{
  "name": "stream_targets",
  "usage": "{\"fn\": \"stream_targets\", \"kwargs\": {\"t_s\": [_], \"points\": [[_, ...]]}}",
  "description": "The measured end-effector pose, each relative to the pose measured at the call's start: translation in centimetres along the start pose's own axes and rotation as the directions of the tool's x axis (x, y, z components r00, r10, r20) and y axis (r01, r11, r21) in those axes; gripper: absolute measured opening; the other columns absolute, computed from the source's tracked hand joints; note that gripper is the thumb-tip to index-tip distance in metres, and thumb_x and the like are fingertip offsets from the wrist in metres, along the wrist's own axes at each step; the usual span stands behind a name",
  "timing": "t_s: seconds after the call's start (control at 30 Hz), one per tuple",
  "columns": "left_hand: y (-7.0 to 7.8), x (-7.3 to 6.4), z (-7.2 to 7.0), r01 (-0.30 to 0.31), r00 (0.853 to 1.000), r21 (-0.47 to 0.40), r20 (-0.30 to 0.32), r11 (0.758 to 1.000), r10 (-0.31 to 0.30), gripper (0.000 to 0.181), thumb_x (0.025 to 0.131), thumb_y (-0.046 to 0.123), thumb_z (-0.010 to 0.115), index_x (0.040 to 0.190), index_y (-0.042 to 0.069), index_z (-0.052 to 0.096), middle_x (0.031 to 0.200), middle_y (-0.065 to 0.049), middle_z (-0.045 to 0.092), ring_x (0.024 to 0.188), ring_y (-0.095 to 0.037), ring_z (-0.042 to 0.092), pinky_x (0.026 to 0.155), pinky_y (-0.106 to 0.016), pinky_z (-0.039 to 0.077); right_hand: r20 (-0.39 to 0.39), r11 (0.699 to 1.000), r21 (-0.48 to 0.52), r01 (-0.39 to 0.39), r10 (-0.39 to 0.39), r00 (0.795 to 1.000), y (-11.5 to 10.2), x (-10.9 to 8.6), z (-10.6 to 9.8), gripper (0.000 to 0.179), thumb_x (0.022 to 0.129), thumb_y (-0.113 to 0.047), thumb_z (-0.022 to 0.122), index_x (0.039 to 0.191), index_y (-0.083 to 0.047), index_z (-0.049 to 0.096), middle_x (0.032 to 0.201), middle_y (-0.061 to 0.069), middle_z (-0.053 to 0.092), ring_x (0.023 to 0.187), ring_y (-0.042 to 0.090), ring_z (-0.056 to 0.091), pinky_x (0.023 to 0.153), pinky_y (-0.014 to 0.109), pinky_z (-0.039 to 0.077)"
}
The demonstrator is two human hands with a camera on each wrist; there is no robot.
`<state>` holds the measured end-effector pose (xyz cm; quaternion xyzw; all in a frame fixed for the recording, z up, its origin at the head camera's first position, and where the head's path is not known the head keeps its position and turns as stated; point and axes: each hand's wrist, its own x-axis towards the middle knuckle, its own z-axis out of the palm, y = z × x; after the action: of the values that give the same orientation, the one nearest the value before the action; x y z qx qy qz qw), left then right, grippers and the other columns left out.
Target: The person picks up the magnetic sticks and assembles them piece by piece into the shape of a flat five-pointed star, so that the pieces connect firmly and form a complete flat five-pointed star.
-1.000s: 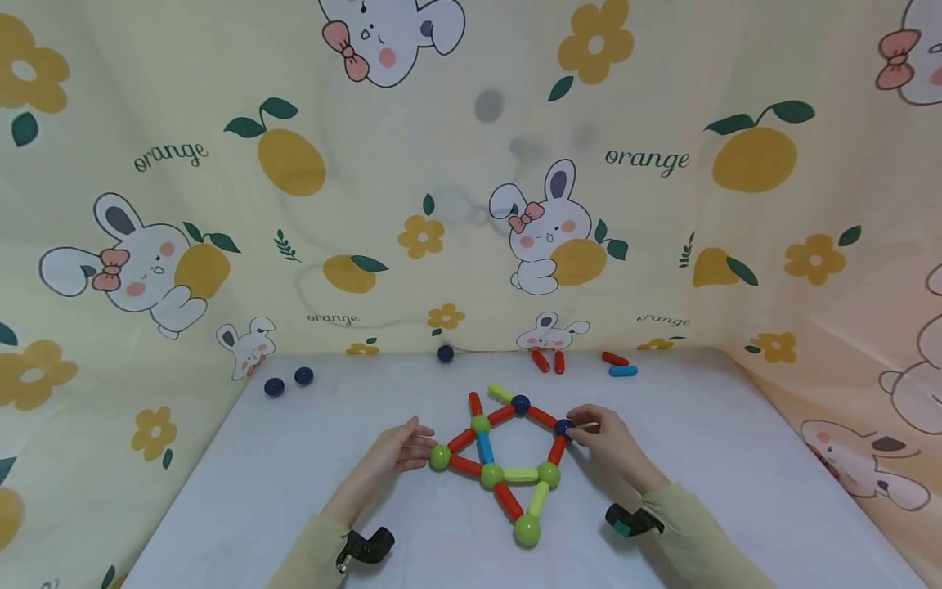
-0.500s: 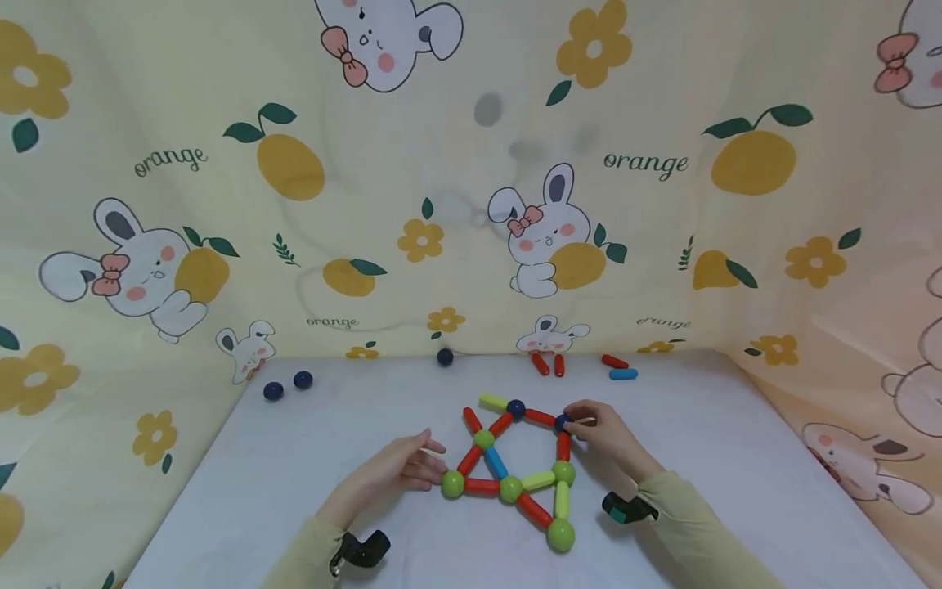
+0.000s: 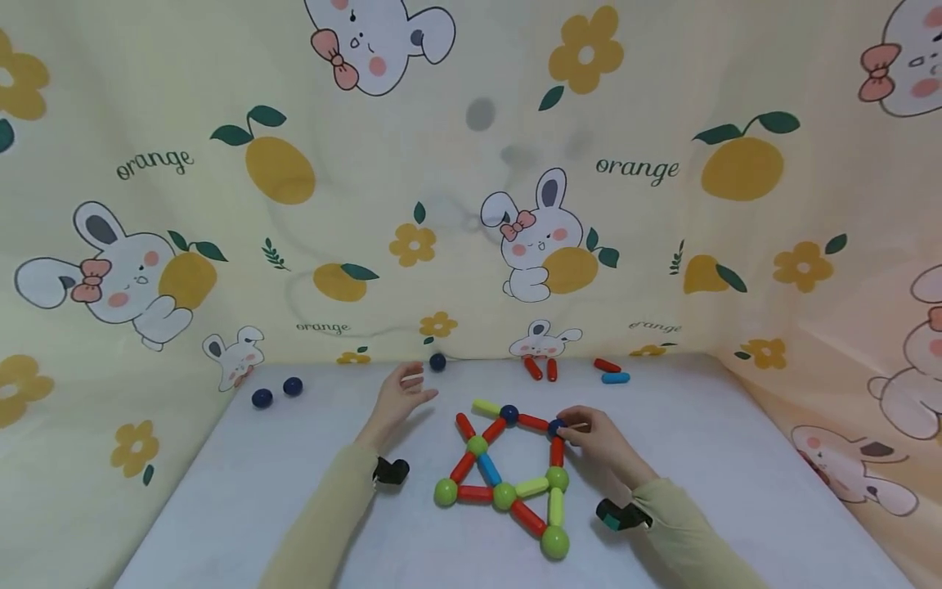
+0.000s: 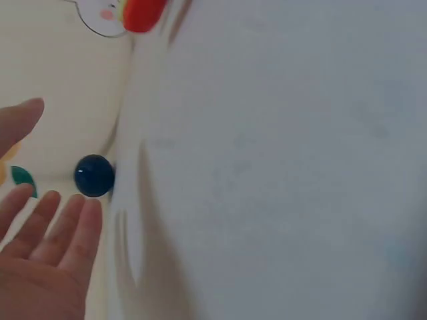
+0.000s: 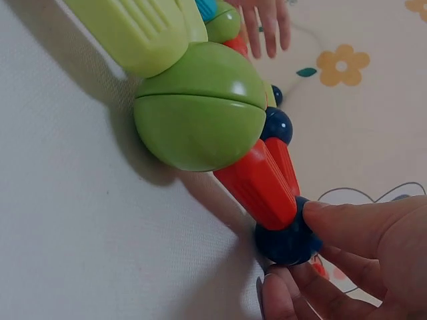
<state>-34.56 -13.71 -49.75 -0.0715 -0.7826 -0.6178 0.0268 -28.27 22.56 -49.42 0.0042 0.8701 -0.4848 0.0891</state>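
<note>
My right hand (image 3: pixel 602 446) pinches a dark blue ball (image 5: pixel 283 245) between thumb and fingers. This ball is a corner of a flat frame of coloured rods and balls lying on the table. Red rods (image 3: pixel 557 452) run from it to a green ball (image 5: pixel 200 107) and to another dark blue ball (image 3: pixel 509 415). The frame also has a blue rod (image 3: pixel 489 469), pale green rods (image 3: pixel 533 488) and several other green balls. My left hand (image 3: pixel 401 401) holds nothing, fingers spread in the air, near a loose dark blue ball (image 4: pixel 93 176) at the table's back edge.
Two more dark blue balls, one of them this ball (image 3: pixel 262 398), lie at the back left of the white table (image 3: pixel 243 507). Loose red rods (image 3: pixel 552 370) and a blue rod (image 3: pixel 615 378) lie along the back right. Patterned cloth (image 3: pixel 412 164) hangs behind.
My left hand has left the green ball at the frame's left corner and moved back toward the loose dark blue ball. The frame has turned and shifted slightly; my right hand stays on its corner.
</note>
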Motion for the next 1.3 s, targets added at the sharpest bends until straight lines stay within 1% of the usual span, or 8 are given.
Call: {"fn": "stream_targets", "kwargs": {"t_s": [0.17, 0.3, 0.4, 0.7, 0.93, 1.03, 1.17, 1.3], "points": [[-0.5, 1.7, 0.6, 0.001, 1.0, 0.027, 0.018, 1.0, -0.001, 0.073, 0.077, 0.007, 0.08, 0.139, 0.004, 0.042, 0.143, -0.015, 0.042, 0.128, -0.03, 0.043, 0.103, -0.043, 0.04, -0.019, 1.0, -0.002, 0.002, -0.003, 1.0, 0.0, -0.1, 0.3, 0.03, 0.09, -0.016, 0.067, 0.118, -0.007, 0.062, 0.11, 0.007, 0.062, 0.096, 0.023, 0.057, 0.083, 0.038, 0.051], [-0.3, 2.5, 1.1, 0.023, 0.999, 0.071, 0.03, 0.997, -0.025, 0.077, 0.076, 0.006, 0.08, 0.141, 0.009, 0.04, 0.147, -0.01, 0.038, 0.134, -0.029, 0.036, 0.105, -0.046, 0.037, -0.027, 1.0, -0.002, -0.007, 0.007, 1.0, 0.0, -0.1, 0.6, 0.029, 0.091, -0.016, 0.067, 0.118, -0.008, 0.062, 0.109, 0.006, 0.062, 0.093, 0.022, 0.057, 0.082, 0.036, 0.052], [-0.3, 2.9, 1.3, 0.04, 0.999, 0.088, 0.024, 0.995, -0.042, 0.076, 0.077, 0.005, 0.079, 0.142, 0.011, 0.04, 0.148, -0.007, 0.037, 0.136, -0.03, 0.032, 0.106, -0.047, 0.035, -0.034, 1.0, -0.003, -0.015, 0.015, 0.999, 0.1, -0.1, 0.7, 0.029, 0.09, -0.015, 0.067, 0.118, -0.008, 0.062, 0.109, 0.006, 0.062, 0.094, 0.022, 0.056, 0.083, 0.037, 0.051], [-0.9, 4.2, 1.6, 0.05, 0.998, 0.097, 0.017, 0.994, -0.052, 0.074, 0.078, 0.003, 0.078, 0.141, 0.01, 0.041, 0.148, -0.009, 0.038, 0.135, -0.032, 0.033, 0.107, -0.047, 0.034, -0.03, 1.0, 0.006, -0.012, 0.012, 0.999, 0.2, -0.2, 0.6, 0.029, 0.09, -0.013, 0.067, 0.119, -0.007, 0.063, 0.11, 0.007, 0.062, 0.096, 0.023, 0.056, 0.086, 0.039, 0.05], [-0.8, 4.7, 2.0, 0.017, 1.0, 0.104, 0.024, 0.994, -0.019, 0.071, 0.079, 0.003, 0.077, 0.141, 0.005, 0.041, 0.145, -0.015, 0.039, 0.13, -0.036, 0.039, 0.106, -0.049, 0.034, -0.028, 1.0, 0.002, -0.005, 0.005, 1.0, 0.0, -0.2, 0.5, 0.029, 0.09, -0.013, 0.067, 0.118, -0.007, 0.063, 0.11, 0.006, 0.062, 0.095, 0.022, 0.056, 0.085, 0.038, 0.05], [-1.0, 4.8, 2.3, -0.006, 0.999, 0.14, 0.033, 0.99, 0.001, 0.067, 0.079, 0.003, 0.076, 0.138, 0.004, 0.045, 0.141, -0.015, 0.044, 0.127, -0.035, 0.042, 0.106, -0.048, 0.035, -0.025, 1.0, -0.005, -0.003, 0.003, 1.0, 0.0, -0.2, 0.5, 0.029, 0.09, -0.014, 0.067, 0.118, -0.007, 0.063, 0.11, 0.006, 0.062, 0.095, 0.022, 0.056, 0.085, 0.038, 0.051], [-1.1, 4.8, 2.9, -0.046, 0.997, 0.188, 0.075, 0.981, 0.033, 0.058, 0.08, 0.004, 0.076, 0.133, 0.004, 0.051, 0.133, -0.013, 0.052, 0.124, -0.031, 0.046, 0.106, -0.047, 0.035, -0.026, 1.0, -0.008, -0.004, 0.003, 1.0, 0.0, -0.1, 0.5, 0.028, 0.09, -0.013, 0.067, 0.118, -0.007, 0.063, 0.109, 0.006, 0.062, 0.095, 0.022, 0.056, 0.085, 0.038, 0.051], [-0.9, 4.6, 3.4, -0.069, 0.991, 0.179, 0.126, 0.981, 0.047, 0.053, 0.081, 0.005, 0.076, 0.129, 0.003, 0.055, 0.125, -0.011, 0.058, 0.118, -0.028, 0.051, 0.104, -0.046, 0.037, -0.025, 1.0, -0.01, -0.004, 0.004, 1.0, 0.0, -0.1, 0.4, 0.029, 0.091, -0.014, 0.067, 0.118, -0.007, 0.062, 0.11, 0.007, 0.062, 0.096, 0.023, 0.056, 0.086, 0.039, 0.051]]}}
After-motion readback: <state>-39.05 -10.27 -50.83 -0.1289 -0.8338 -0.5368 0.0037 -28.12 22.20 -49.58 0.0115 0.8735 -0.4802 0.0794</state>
